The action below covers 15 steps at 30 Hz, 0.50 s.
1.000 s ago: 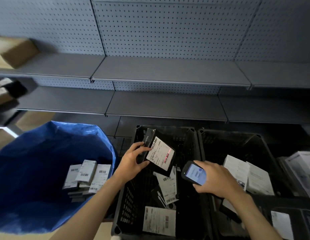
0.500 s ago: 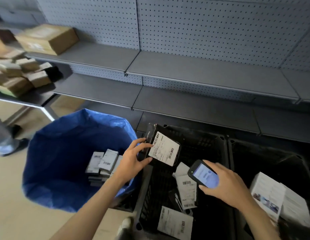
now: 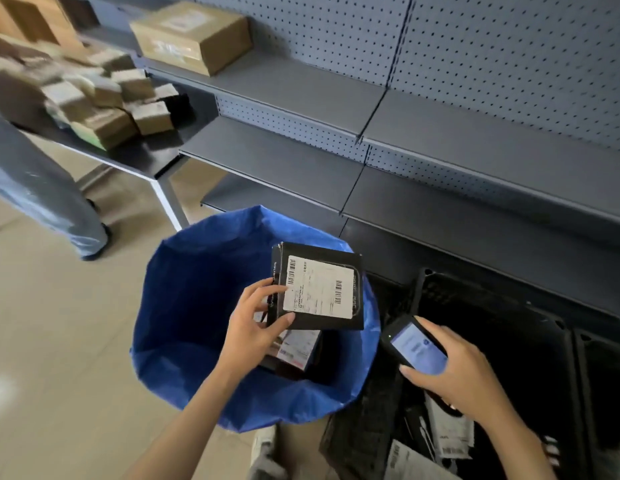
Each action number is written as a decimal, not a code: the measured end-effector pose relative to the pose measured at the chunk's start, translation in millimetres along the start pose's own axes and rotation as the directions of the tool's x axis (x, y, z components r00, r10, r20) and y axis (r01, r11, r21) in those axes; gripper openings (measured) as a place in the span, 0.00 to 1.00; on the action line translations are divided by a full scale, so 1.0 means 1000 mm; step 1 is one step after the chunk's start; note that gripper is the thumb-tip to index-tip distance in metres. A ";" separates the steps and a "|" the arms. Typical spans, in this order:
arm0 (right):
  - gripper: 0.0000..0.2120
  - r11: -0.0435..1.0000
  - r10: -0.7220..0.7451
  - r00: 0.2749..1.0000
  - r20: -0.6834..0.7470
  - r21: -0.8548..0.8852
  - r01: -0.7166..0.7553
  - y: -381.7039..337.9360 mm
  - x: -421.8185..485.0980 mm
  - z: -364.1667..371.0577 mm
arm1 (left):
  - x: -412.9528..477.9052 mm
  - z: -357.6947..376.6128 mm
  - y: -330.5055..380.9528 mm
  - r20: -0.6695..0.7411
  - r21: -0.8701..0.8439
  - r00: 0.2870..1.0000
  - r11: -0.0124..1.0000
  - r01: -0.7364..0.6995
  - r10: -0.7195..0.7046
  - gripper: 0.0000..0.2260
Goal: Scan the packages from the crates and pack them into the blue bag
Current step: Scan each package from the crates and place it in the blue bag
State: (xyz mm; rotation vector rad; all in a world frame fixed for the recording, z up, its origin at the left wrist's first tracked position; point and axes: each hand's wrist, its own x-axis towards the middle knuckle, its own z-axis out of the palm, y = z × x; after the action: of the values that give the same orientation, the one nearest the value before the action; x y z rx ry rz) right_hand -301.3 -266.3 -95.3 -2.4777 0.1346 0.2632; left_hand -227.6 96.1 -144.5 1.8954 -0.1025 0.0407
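My left hand point(image 3: 255, 315) pinches a flat black package point(image 3: 357, 289) with a white barcode label, holding it over the open mouth of the blue bag point(image 3: 184, 306). Other labelled packages point(image 3: 296, 348) lie in the bag beneath it. My right hand point(image 3: 454, 372) grips a handheld scanner point(image 3: 414, 344) with a lit screen, above the left black crate point(image 3: 551, 341). More labelled packages point(image 3: 452, 433) lie at the bottom of that crate.
Grey metal shelves point(image 3: 336, 109) with pegboard backing run behind the bag and crates. Cardboard boxes point(image 3: 191, 36) sit on the upper shelf and several smaller ones point(image 3: 107, 102) on a table at left. Another person's leg point(image 3: 42, 188) stands at far left. A second crate point(image 3: 606, 375) is at right.
My left hand has carried the black package leftward from above the crate to above the blue bag. My view has swung left; the right hand stays over the crate with the scanner.
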 end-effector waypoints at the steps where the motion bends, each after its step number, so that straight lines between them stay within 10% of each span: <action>1: 0.43 1.000 0.008 1.000 0.001 -0.005 -0.008 -0.012 0.008 0.006 | 0.005 -0.010 -0.010 -0.009 -0.003 1.000 1.000 0.012 -0.012 0.22; 15: 0.38 0.986 0.136 0.989 0.054 -0.100 -0.130 -0.092 0.068 0.066 | 0.040 -0.065 -0.135 0.019 0.041 0.954 0.953 0.300 -0.301 0.21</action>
State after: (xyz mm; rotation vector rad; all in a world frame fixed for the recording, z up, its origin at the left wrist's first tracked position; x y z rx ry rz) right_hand -230.7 -155.5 -107.8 -2.5568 0.2682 0.4106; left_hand -173.9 198.7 -247.4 1.9309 0.1716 -0.1899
